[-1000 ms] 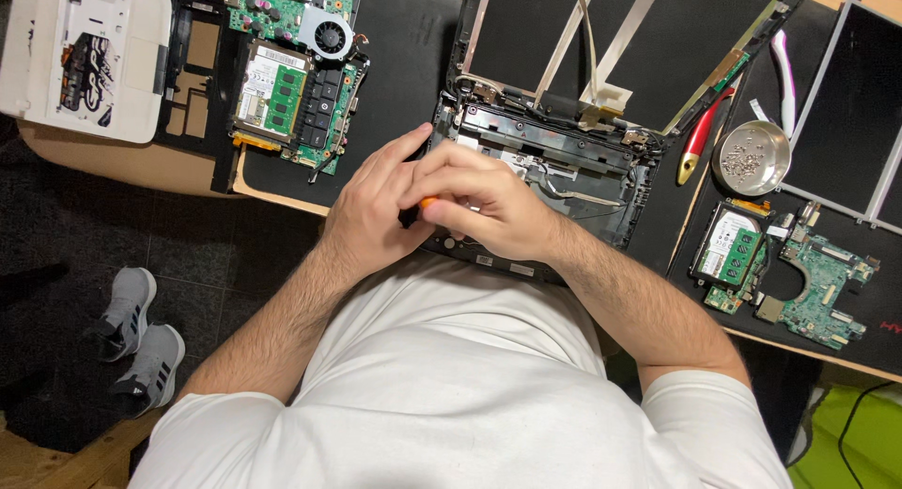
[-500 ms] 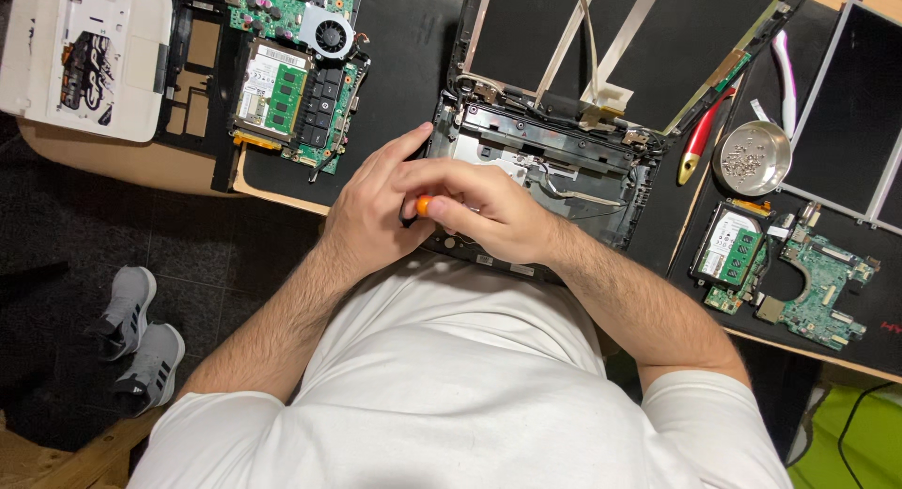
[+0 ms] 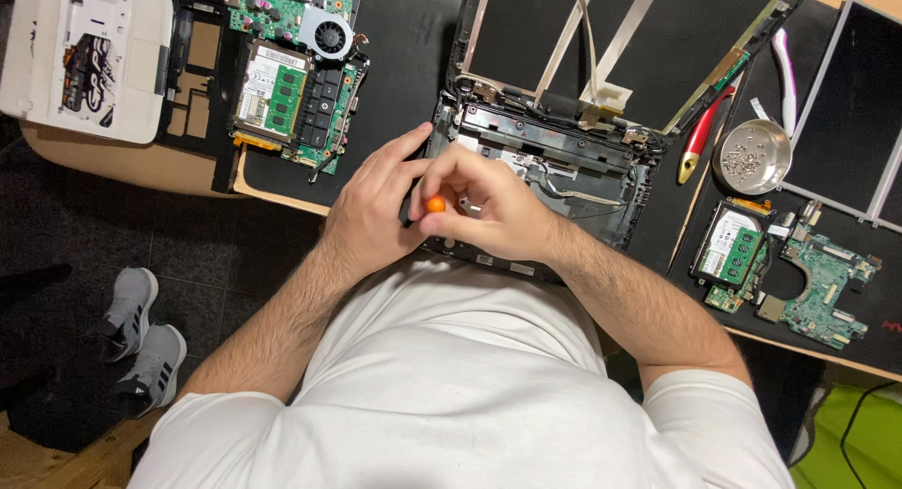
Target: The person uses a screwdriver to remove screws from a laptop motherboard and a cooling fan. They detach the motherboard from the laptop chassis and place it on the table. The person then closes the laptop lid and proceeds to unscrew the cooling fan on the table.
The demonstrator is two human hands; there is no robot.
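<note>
The table [image 3: 188, 174] carries a black mat spread with laptop parts, so each piece stays in reach. In the middle lies the opened laptop base [image 3: 564, 170], pulled close to the person's chest. The left hand [image 3: 371, 212] rests against its near left edge, fingers loosely curled, seemingly to steady it. The right hand [image 3: 493, 207] has its fingers closed around a screwdriver with an orange cap [image 3: 435, 204], upright over the base's near left corner. A small metal dish [image 3: 752, 157] to the right collects loose screws.
</note>
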